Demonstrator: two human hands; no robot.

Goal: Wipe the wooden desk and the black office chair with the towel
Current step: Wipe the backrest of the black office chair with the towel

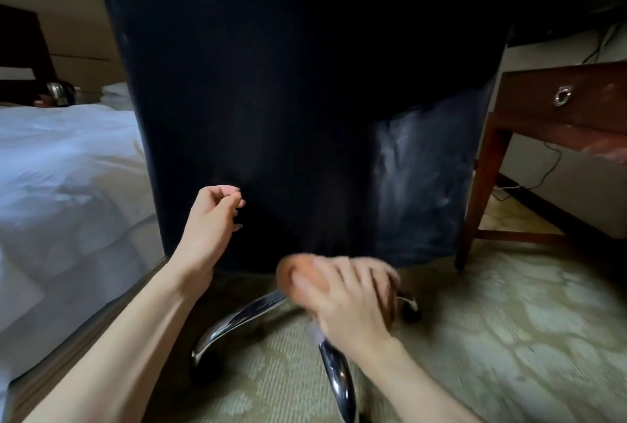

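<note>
The back of the black office chair (288,100) fills the middle of the view, with a paler smeared patch at its lower right. My right hand (353,300) grips a bunched brown-orange towel (295,278) just under the bottom edge of the chair back; both are motion-blurred. My left hand (212,219) hovers close to the lower left of the chair back, its fingers loosely curled and holding nothing. The wooden desk (563,96) stands at the right, showing a drawer with a metal ring pull.
The chair's chrome base legs (237,317) and a black caster (410,312) spread over the patterned green carpet (509,337). A bed with white linen (61,168) lies close on the left. Cables (549,168) hang beneath the desk by the wall.
</note>
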